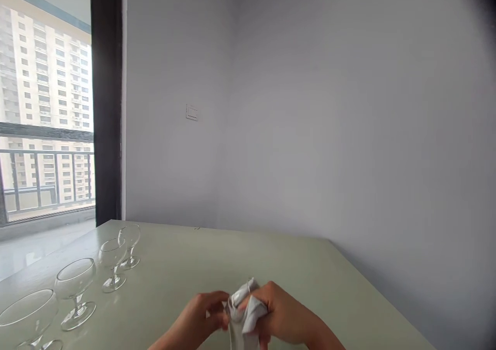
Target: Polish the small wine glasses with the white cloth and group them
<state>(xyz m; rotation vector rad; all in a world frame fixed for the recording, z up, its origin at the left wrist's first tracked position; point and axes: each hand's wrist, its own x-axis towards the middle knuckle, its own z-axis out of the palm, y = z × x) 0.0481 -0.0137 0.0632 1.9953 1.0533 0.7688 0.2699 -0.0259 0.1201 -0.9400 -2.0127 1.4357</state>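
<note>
Near the table's front edge, my left hand (203,316) grips the side of a clear glass (228,314) with its thumb and fingers curled. My right hand (284,311) is closed on a white cloth (254,313), which is bunched in and over the glass's mouth. Part of the cloth hangs down in front. Cloth and fingers hide most of this glass, so its stem and foot do not show.
Several stemmed glasses stand upright along the left side of the pale green table (217,257), among them a near one (77,308) and the farthest one (132,252). Grey walls (287,133) rise behind the table; a window (46,107) is at left.
</note>
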